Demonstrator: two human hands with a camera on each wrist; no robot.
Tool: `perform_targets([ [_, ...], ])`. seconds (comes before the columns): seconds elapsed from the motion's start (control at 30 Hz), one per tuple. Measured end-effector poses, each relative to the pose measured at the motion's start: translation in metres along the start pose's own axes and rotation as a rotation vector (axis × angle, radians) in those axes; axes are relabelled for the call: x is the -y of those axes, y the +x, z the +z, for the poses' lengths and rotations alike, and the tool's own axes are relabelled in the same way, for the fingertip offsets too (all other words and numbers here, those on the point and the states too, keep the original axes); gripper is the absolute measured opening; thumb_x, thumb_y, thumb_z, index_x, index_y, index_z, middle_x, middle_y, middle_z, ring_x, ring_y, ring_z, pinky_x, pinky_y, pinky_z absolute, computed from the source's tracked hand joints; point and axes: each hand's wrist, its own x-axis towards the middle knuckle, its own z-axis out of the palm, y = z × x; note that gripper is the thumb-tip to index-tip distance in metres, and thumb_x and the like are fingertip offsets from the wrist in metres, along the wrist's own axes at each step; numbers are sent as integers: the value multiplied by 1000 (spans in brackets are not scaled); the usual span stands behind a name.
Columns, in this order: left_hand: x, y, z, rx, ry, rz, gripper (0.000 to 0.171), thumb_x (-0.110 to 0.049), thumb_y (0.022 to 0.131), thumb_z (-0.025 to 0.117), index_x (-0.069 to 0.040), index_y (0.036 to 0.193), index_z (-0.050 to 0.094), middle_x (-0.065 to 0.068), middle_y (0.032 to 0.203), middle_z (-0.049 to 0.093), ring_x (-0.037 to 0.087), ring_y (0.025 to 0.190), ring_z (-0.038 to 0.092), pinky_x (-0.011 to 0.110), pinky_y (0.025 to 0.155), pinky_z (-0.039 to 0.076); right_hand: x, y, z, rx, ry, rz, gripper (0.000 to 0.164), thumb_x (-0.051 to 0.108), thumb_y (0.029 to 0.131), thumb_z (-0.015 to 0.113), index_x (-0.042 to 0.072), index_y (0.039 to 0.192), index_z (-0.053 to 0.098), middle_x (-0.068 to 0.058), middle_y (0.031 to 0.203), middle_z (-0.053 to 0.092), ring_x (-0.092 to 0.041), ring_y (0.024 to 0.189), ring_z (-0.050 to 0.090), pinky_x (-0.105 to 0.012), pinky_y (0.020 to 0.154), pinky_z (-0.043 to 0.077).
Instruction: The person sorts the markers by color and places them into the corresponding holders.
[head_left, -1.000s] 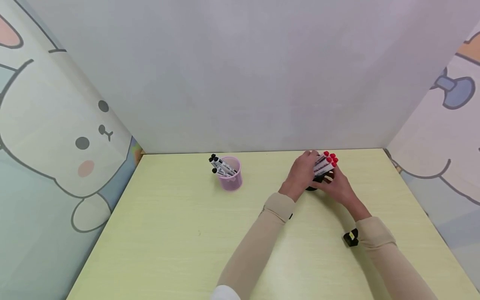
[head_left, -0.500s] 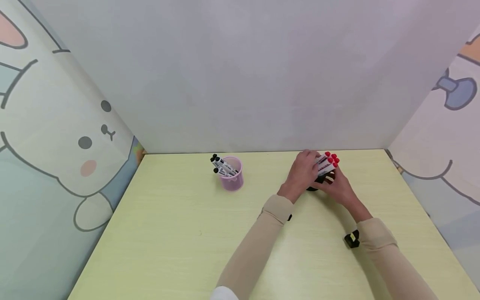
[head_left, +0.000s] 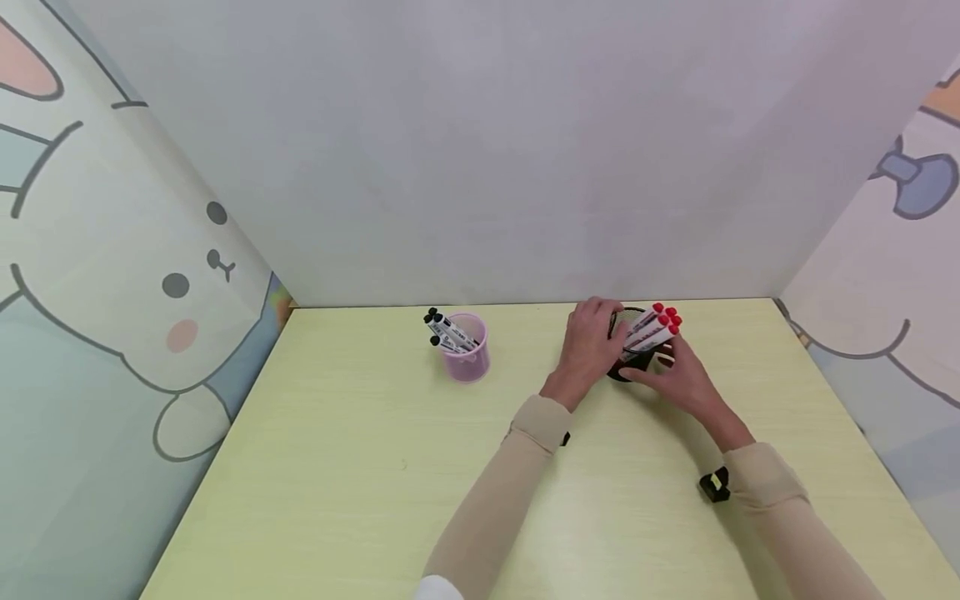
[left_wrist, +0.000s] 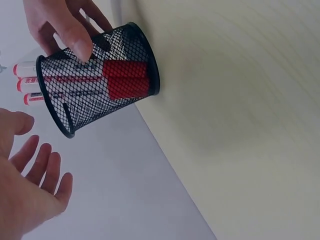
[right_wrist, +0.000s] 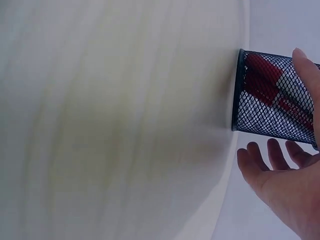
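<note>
A black mesh pen cup [head_left: 637, 362] stands on the table near the back right. It holds several white markers [head_left: 651, 331] with red ends, leaning to the right; their red caps show through the mesh. My right hand [head_left: 687, 382] grips the cup from the right, thumb on the near side of the mesh and fingers curving round the far side. Left of the cup is my left hand [head_left: 587, 340]. In the left wrist view that left hand [left_wrist: 35, 185] has loosely bent fingers with nothing in them, a gap away from the cup's rim.
A pink cup [head_left: 467, 365] of several black-capped white markers [head_left: 452, 333] stands to the left on the pale yellow table [head_left: 337, 467]. A plain white wall [head_left: 480, 167] rises right behind the table, with cartoon-printed walls at both sides.
My left hand has drawn away to the left from the markers and the cup, so the cup's black rim now shows. My right hand has stayed at the cup.
</note>
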Motion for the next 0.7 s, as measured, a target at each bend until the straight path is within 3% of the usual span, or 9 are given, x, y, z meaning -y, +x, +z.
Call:
perform_targets([
  [0.23, 12, -8, -7, -97, 39, -5, 19, -24, 101, 66, -12, 114, 72, 1, 114, 69, 18, 109, 60, 27, 90, 49, -1, -6, -8, -7, -77, 9, 92, 29, 84, 88, -6, 149, 33, -31, 147, 42, -52, 130, 46, -67, 107, 41],
  [0.4, 20, -15, -11, -122, 69, -23, 15, -22, 98, 68, -12, 107, 72, 0, 104, 70, 18, 100, 62, 27, 85, 49, -1, -12, -16, -8, -128, 19, 90, 25, 84, 88, -12, 145, 34, -34, 141, 45, -53, 127, 47, -67, 106, 42],
  [0.53, 27, -23, -13, -118, 105, -32, 12, -22, 97, 69, -12, 102, 71, -1, 96, 68, 17, 93, 61, 27, 82, 49, 0, -18, -20, -13, -164, 4, 77, 18, 87, 84, -15, 141, 39, -36, 136, 48, -53, 123, 49, -66, 105, 43],
  [0.7, 36, -35, -16, -116, 135, -37, 9, -20, 96, 70, -11, 96, 71, 0, 90, 67, 17, 88, 60, 28, 78, 49, 1, -24, -24, -60, -223, -77, 53, 10, 92, 77, -14, 131, 49, -34, 126, 53, -52, 113, 55, -65, 98, 48],
])
